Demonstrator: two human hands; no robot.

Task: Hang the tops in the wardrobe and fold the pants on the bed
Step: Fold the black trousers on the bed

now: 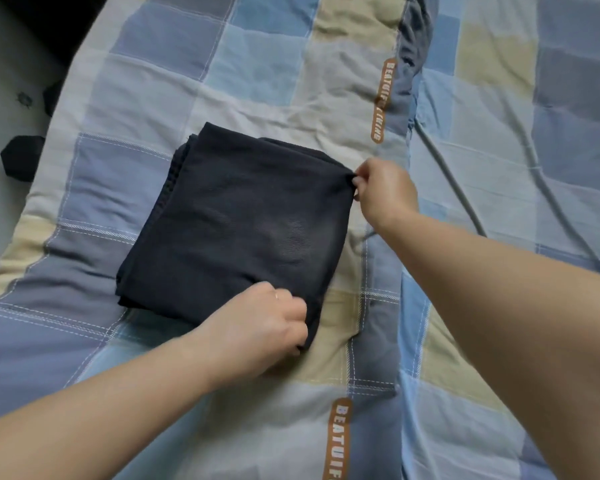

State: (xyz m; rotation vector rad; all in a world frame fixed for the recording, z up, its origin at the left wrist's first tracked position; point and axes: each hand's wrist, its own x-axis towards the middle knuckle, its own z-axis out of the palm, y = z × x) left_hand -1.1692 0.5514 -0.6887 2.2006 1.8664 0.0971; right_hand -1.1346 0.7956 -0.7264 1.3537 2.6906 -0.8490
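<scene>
Dark navy pants (232, 223) lie folded into a rough square, layers stacked, on the checked quilt (146, 98) covering the bed, a little left of centre. Left hand (260, 327) at the near right corner of the fold: grip closed, fingers curled round the cloth edge; a thin ring shows on one finger. Right hand (381, 192) at the far right corner: grip narrow, thumb and fingertips pinching a small tuck of fabric. Both forearms reach in from the near side. Quilt in blue, grey and pale yellow squares, with an orange label strip (381, 98) to the far right of the pants. Grey cable (465, 202) runs across the sheet on the right. Dark objects on the floor (0, 98) at left, unidentifiable.
</scene>
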